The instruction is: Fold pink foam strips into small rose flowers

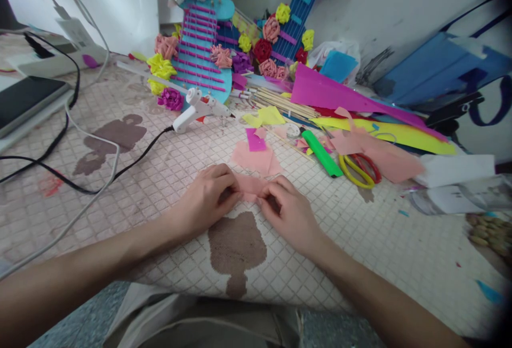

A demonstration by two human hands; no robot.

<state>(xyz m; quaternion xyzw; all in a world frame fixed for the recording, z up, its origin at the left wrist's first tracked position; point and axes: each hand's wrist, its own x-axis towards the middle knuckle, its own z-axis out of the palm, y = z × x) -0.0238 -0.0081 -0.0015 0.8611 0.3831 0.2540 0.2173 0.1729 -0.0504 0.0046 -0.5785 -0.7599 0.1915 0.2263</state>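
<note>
A small strip of pink felt (251,185) lies on the patterned table cover (360,241) in front of me. My left hand (208,196) pinches its left end with the fingers curled. My right hand (290,215) pinches its right end in the same way. Both hands rest on the cover, close together, with the strip stretched between them. More pink felt pieces (256,159) lie just beyond the hands.
A white glue gun (198,111) with a black cord lies behind the hands. A green cutter (322,153) and yellow-red scissors (358,169) sit to the right among coloured felt sheets. Blue models with paper flowers (208,55) stand at the back. A power strip and cables are at left.
</note>
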